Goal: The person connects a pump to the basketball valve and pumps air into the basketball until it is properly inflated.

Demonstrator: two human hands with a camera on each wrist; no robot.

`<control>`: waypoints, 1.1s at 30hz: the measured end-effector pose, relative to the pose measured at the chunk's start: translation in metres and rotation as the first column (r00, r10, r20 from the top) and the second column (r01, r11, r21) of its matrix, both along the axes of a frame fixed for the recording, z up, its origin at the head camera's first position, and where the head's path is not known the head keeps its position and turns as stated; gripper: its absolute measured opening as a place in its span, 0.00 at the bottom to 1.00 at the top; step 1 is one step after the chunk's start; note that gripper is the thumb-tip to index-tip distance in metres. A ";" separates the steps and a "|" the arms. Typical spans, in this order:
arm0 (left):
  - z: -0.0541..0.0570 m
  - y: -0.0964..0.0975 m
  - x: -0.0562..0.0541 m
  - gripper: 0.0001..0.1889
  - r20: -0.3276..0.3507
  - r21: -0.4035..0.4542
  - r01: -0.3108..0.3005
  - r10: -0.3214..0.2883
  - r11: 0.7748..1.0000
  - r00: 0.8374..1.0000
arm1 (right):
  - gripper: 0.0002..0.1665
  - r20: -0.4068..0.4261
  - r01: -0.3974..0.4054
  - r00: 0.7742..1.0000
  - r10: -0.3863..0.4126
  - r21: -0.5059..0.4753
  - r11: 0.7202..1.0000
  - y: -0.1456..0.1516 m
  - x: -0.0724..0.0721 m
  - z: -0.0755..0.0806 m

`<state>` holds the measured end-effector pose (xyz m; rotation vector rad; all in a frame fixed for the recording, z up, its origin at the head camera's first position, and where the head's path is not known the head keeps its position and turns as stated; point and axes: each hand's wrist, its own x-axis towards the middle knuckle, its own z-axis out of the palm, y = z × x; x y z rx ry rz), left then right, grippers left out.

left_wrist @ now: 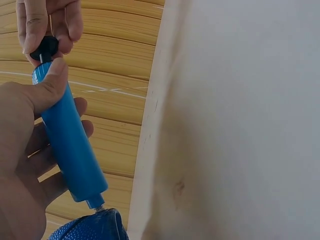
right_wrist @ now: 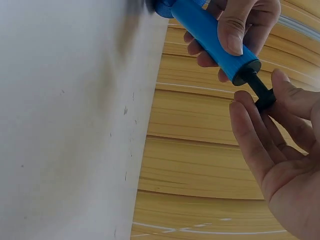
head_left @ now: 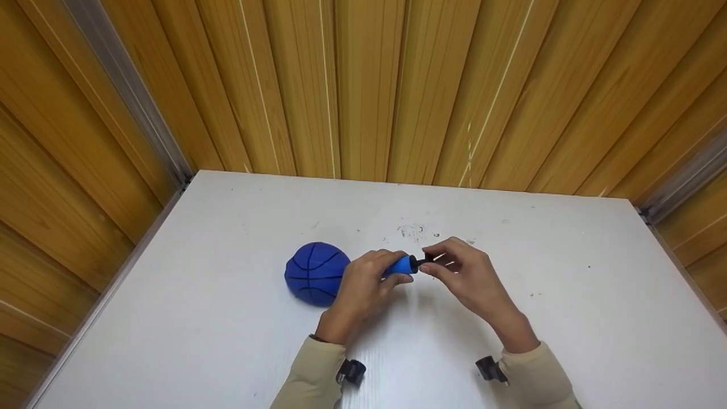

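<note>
A blue hand pump [left_wrist: 75, 145] with a black T-shaped handle [right_wrist: 265, 99] runs from one hand to the other. My left hand [head_left: 365, 282] grips the pump's barrel, thumb on one side and fingers round the other. My right hand [head_left: 468, 276] pinches the black handle between thumb and fingers, with a short length of rod showing. The pump's nozzle end meets a blue basketball [head_left: 315, 274] with black lines, left of my left hand. That ball looks partly deflated, its surface dented near the nozzle in the left wrist view.
A white table [head_left: 199, 341] lies under both hands, with dark scuff marks near its far side. Wood-patterned panels [head_left: 363, 91] rise behind it and at both sides. Dark wrist cameras [head_left: 353, 372] sit at both sleeves.
</note>
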<state>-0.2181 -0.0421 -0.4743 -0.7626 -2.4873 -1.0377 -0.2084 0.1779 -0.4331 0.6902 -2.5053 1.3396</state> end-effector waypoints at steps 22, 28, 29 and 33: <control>0.001 -0.004 -0.002 0.18 0.036 0.050 0.012 -0.013 0.999 0.999 | 0.23 -0.127 0.011 0.992 -0.020 -0.069 0.998 0.062 0.017 0.048; 0.000 -0.003 -0.001 0.18 0.036 0.044 0.013 -0.015 0.999 0.999 | 0.21 -0.064 0.012 0.998 -0.015 -0.036 0.999 0.061 0.019 0.051; 0.001 -0.003 0.000 0.18 0.032 0.041 0.013 -0.015 0.999 0.999 | 0.21 -0.063 0.016 0.998 -0.018 -0.030 0.999 0.060 0.018 0.050; 0.001 -0.002 0.001 0.19 0.008 0.029 0.005 -0.005 1.000 1.000 | 0.16 -0.029 0.037 0.999 -0.038 -0.024 0.999 0.048 0.012 0.041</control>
